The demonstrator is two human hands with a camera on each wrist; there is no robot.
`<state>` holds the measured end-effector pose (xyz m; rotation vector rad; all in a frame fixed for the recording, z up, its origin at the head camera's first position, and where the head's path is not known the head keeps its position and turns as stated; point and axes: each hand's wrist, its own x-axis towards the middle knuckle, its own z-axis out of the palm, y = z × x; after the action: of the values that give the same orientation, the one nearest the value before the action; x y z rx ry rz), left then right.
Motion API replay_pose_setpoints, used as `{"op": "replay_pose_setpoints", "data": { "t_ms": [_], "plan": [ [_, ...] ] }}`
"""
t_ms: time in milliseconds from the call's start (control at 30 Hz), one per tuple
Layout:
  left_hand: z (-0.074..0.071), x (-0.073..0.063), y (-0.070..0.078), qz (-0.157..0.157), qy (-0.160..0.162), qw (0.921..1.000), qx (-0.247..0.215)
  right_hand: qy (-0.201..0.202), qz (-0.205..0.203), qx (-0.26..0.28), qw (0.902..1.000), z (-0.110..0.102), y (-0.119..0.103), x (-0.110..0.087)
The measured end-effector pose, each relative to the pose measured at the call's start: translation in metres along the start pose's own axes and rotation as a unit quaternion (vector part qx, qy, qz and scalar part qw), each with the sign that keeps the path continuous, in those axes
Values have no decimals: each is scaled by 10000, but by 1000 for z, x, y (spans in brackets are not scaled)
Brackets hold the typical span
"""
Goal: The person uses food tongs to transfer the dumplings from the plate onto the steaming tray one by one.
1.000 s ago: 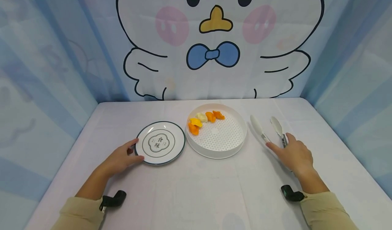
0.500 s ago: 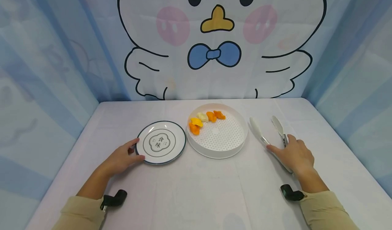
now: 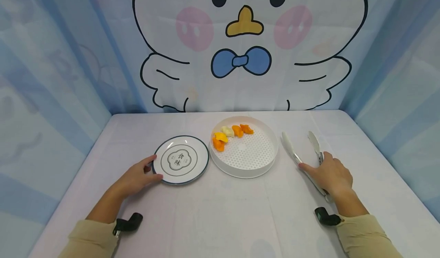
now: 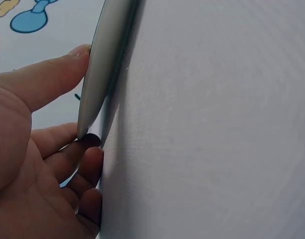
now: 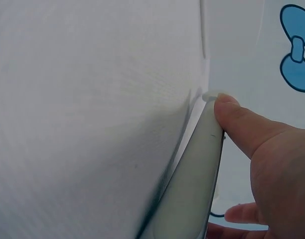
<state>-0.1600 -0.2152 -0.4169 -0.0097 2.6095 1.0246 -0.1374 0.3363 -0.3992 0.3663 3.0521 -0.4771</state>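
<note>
My left hand [image 3: 135,179] holds the left rim of a white plate [image 3: 180,160] with a dark blue edge and printed characters. In the left wrist view, the thumb is on the plate's [image 4: 103,59] edge, with fingertips beneath it. On the right, my right hand [image 3: 332,175] grips a pair of tongs [image 3: 311,178] lying on the table, silver with pale tips spread apart. Seen from the right wrist, the thumb presses on one arm of the tongs [image 5: 192,174]; the other fingers are mostly hidden.
A round white perforated tray [image 3: 245,172] stands between the plate and the tongs. Along its far left side lie orange pieces [image 3: 218,145], a yellow piece [image 3: 221,137] and a cream piece [image 3: 227,131]. A white cloth covers the table [image 3: 220,220]; a printed curtain [image 3: 240,90] hangs behind.
The tongs' back end has come further into view beside my right hand, and their tips have shifted slightly. My left hand and the plate stay in place.
</note>
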Motion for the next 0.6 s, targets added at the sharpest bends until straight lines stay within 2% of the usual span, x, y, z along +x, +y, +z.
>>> {"op": "replay_pose_setpoints", "data": {
  "t_ms": [400, 600],
  "plan": [
    [2, 1, -2, -55, -43, 10000, -1, 33, 18, 5, 10000, 2, 3, -1],
    [2, 0, -1, -59, -25, 10000, 36, 277, -145, 186, 9993, -2, 0, -3]
  ]
}}
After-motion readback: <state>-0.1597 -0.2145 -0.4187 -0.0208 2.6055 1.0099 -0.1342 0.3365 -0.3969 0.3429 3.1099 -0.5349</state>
